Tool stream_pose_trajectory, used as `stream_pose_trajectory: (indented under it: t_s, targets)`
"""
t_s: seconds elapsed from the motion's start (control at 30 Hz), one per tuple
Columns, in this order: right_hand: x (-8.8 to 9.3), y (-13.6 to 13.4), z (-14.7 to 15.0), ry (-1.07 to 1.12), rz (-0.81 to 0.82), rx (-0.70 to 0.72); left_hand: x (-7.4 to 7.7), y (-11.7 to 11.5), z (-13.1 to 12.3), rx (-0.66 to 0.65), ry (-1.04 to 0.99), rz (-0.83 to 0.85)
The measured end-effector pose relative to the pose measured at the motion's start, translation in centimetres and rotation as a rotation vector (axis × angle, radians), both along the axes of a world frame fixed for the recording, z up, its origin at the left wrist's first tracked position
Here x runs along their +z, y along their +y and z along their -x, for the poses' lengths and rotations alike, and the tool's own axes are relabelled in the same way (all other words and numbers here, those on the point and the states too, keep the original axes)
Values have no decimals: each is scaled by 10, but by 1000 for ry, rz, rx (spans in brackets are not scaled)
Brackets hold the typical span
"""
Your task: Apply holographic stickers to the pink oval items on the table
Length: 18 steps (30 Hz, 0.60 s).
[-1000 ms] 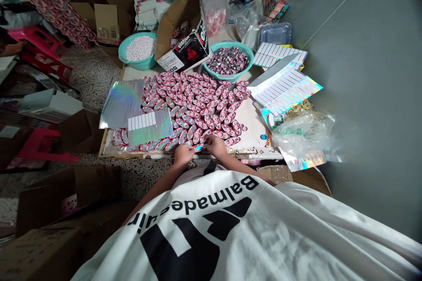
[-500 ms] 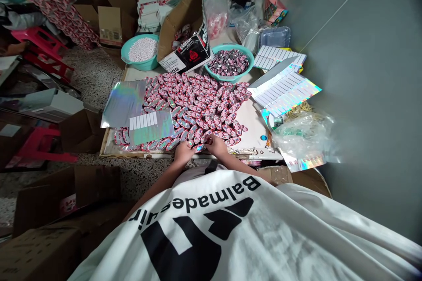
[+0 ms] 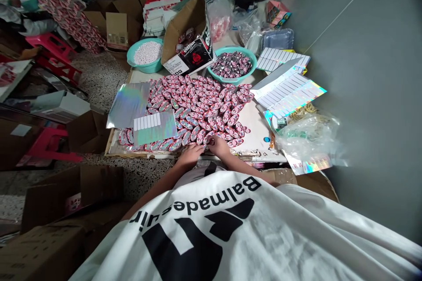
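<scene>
A low board (image 3: 253, 123) carries several rows of small pink oval packets (image 3: 198, 105). My left hand (image 3: 190, 156) and my right hand (image 3: 219, 145) meet at the board's near edge, fingers curled together over the nearest packets. They seem to pinch one small packet between them, though it is too small to make out. A holographic sticker sheet with white labels (image 3: 154, 127) lies on the packets to the left of my hands. My white printed shirt (image 3: 231, 228) fills the lower view.
A teal bowl of pink pieces (image 3: 233, 65) and a teal bowl of white pellets (image 3: 145, 55) stand at the far side, with an open carton (image 3: 187, 35) between them. Label sheets (image 3: 290, 92) and plastic bags (image 3: 306, 136) lie right. Cardboard boxes (image 3: 66, 197) and pink stools (image 3: 46, 149) crowd the left floor.
My hands have stayed at the board's near edge, the left sliding slightly right toward the other. The view has shifted a little.
</scene>
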State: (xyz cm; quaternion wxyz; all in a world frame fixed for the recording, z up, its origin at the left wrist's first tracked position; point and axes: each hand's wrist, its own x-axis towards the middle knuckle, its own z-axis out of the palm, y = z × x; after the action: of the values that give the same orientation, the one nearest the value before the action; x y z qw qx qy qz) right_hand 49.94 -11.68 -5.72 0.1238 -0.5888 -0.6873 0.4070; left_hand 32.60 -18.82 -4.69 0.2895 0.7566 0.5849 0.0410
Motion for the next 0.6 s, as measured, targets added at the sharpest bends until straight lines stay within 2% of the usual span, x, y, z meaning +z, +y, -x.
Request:
stream_pose_trajectory:
  t_s: [0.1,0.23,0.37,0.47,0.6]
  targets:
    - [0,2,0,12,14,2,-1,3,-3,-73,27,46]
    - [2,2,-1,22,11,5,9,1,2,-36,67,55]
    - [2,0,-3,23,-20,33,14,-7,5,-2,126,-34]
    - [-1,0,-5,35,-31,56,6,-6,-2,-87,126,-103]
    - [-1,1,-4,26,-35,35,-9,1,-5,-244,113,-61]
